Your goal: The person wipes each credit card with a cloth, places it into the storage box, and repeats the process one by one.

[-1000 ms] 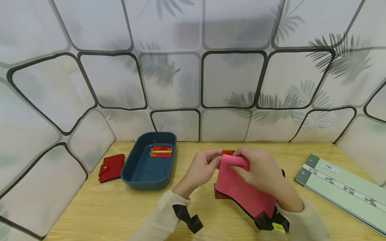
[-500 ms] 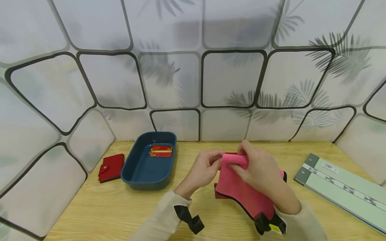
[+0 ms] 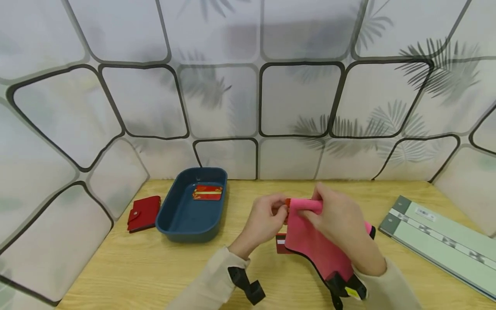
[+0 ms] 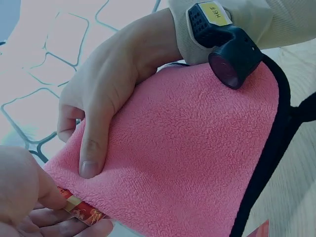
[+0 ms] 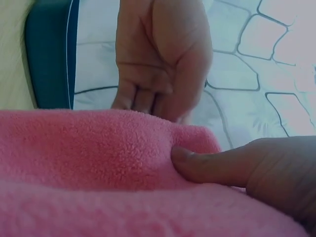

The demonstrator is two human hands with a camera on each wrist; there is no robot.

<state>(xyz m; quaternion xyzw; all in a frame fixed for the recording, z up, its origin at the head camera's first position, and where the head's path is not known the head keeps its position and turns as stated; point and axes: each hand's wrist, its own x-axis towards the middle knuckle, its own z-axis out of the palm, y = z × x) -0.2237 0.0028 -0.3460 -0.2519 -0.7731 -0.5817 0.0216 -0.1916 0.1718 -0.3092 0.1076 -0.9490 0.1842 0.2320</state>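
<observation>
My left hand (image 3: pixel 266 218) pinches the end of a red card with a gold band (image 4: pixel 85 211). Most of that card is hidden by a pink fleecy cloth (image 3: pixel 323 254) with black edging. My right hand (image 3: pixel 342 221) grips the cloth's folded upper edge, its thumb (image 5: pixel 197 165) pressed on the near side. The cloth hangs down toward the right wrist. On the table at the cloth's left edge lies another red card (image 3: pixel 282 247) with a pale stripe, partly covered.
A blue tray (image 3: pixel 190 237) stands left of my hands, with a red and gold card (image 3: pixel 207 192) inside. Beyond it lies a red snap wallet (image 3: pixel 144 213). A pale green binder-like folder (image 3: pixel 441 241) lies at the right. A patterned curtain-like wall (image 3: pixel 298 103) closes the back.
The cloth and both hands have shifted slightly right. More of the card on the table shows. The held card's red edge behind the cloth is now mostly covered, with a corner showing by the left fingers.
</observation>
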